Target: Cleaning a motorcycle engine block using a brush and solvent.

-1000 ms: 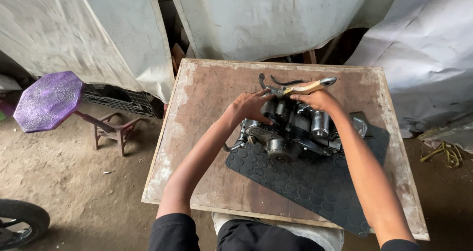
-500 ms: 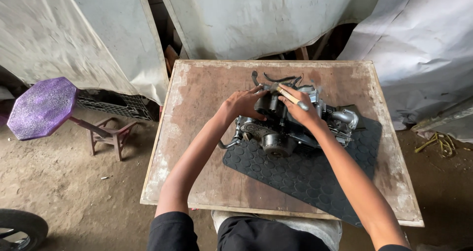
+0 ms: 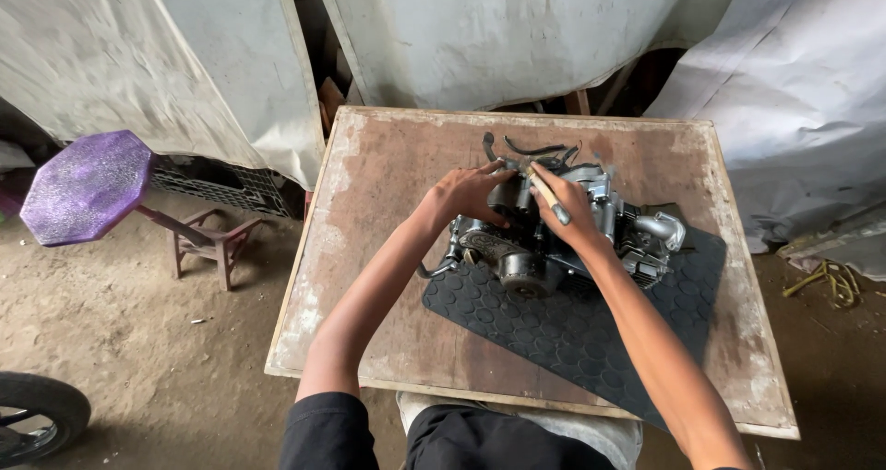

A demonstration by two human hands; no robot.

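Fingers of the right hand [image 3: 565, 204] curl around a wooden-handled tool [image 3: 548, 196], its shaft lying across the palm and pointing toward five o'clock. At nine o'clock of it, the left hand [image 3: 468, 193] rests spread on top of a small grey engine [image 3: 554, 244], fingertips touching its upper casing. The engine sits on a black studded rubber mat [image 3: 572, 331], which lies on a worn wooden table [image 3: 388, 248]. At nine o'clock of the table stands a purple octagonal stool [image 3: 88, 186].
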